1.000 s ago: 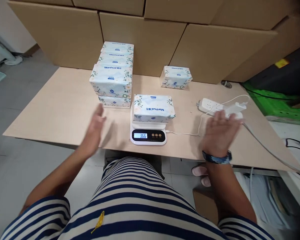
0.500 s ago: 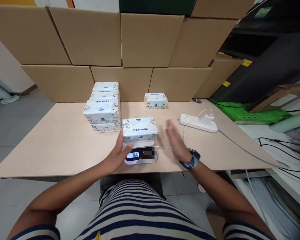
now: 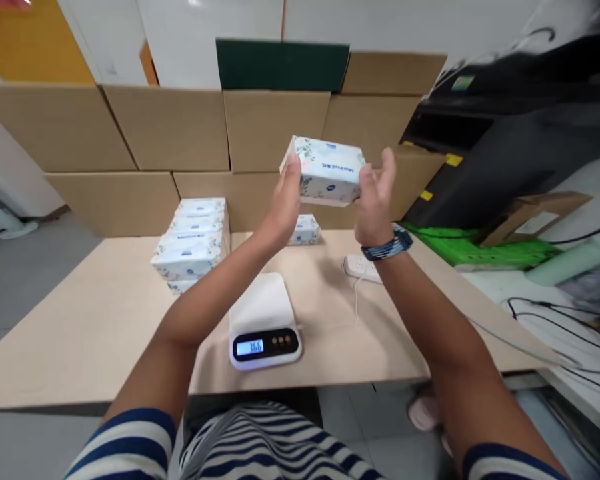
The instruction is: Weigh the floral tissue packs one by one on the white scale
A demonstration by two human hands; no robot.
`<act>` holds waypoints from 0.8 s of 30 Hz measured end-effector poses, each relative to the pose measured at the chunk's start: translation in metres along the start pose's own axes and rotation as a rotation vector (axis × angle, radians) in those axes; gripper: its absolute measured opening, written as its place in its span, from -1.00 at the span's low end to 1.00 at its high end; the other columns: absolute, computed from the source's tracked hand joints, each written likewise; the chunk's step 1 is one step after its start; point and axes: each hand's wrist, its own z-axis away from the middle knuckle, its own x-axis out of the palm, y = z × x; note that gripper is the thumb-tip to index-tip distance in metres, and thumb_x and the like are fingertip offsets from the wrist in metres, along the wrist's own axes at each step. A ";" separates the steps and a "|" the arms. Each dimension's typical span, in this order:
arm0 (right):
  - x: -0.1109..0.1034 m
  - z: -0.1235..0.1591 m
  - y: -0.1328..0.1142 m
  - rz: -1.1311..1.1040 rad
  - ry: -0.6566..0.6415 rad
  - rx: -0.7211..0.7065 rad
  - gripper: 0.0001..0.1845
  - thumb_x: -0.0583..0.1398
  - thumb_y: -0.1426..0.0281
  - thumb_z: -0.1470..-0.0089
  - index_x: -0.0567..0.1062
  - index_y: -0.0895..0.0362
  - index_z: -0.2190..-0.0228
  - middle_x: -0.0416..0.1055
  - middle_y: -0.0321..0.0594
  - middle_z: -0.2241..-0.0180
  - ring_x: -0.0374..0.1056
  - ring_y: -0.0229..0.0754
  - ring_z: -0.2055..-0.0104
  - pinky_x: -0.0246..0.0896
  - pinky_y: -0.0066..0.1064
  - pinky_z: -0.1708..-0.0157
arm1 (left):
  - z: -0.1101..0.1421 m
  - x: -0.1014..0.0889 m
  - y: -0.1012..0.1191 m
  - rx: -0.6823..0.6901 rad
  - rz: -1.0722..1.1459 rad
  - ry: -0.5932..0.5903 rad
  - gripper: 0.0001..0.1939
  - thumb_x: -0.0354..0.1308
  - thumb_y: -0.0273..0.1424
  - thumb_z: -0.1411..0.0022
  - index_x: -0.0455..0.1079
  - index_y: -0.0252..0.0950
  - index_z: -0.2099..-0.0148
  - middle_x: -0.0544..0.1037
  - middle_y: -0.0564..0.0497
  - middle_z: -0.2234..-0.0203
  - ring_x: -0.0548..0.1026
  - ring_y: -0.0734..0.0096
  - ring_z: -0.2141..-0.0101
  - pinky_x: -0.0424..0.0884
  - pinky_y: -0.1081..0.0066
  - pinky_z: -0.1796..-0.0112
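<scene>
A white, flower-printed tissue pack (image 3: 330, 167) is lifted above the table, gripped between both palms. My left hand (image 3: 286, 200) presses on its left end, and my right hand (image 3: 376, 200) presses on its right end with some fingers raised. Below and nearer to me stands a white digital scale (image 3: 263, 303), its plate bare and its lit display reading 366. A stack of similar tissue packs (image 3: 190, 250) sits behind my left forearm. One more tissue pack (image 3: 306, 230) lies at the back of the table, partly hidden by my left hand.
Cardboard boxes (image 3: 165, 127) form a wall along the table's back edge. A white power strip (image 3: 360, 265) with a cable lies on the right, partly behind my right wrist. Beyond it are a green crate (image 3: 480, 248) and loose black cables (image 3: 565, 323).
Both hands have closed on the tissue pack and raised it off the scale, up and to the right. The view has tilted upward.
</scene>
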 end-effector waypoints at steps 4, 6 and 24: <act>0.040 -0.023 0.022 -0.016 0.038 0.060 0.20 0.06 -0.28 -0.24 -0.40 -0.08 -0.57 0.09 -0.04 -0.53 0.15 0.04 -0.56 -0.02 0.06 -0.59 | -0.052 0.004 -0.028 -0.132 0.158 0.393 -0.57 -0.07 -0.14 -0.63 0.47 -0.32 -0.18 0.62 -0.18 -0.20 0.53 0.08 -0.31 0.38 0.12 -0.36; 0.050 -0.023 0.038 -0.020 0.022 0.164 0.20 0.03 -0.27 -0.25 -0.45 -0.06 -0.57 0.06 -0.04 -0.56 0.09 0.02 -0.59 -0.07 0.05 -0.60 | -0.061 0.000 -0.052 -0.251 0.203 0.503 -0.62 -0.05 -0.22 -0.62 0.50 -0.35 -0.07 0.69 -0.16 -0.01 0.65 0.18 -0.11 0.52 0.23 -0.18; 0.042 0.012 0.135 0.107 -0.189 0.478 0.44 0.48 0.07 0.18 -0.02 0.14 -0.56 0.21 0.13 -0.52 0.07 0.22 -0.60 -0.14 0.16 -0.60 | -0.042 -0.033 -0.170 -0.520 -0.090 0.459 -0.57 0.27 -0.16 -0.49 0.47 -0.31 -0.24 0.59 -0.16 -0.16 0.61 0.13 -0.11 0.62 0.01 -0.12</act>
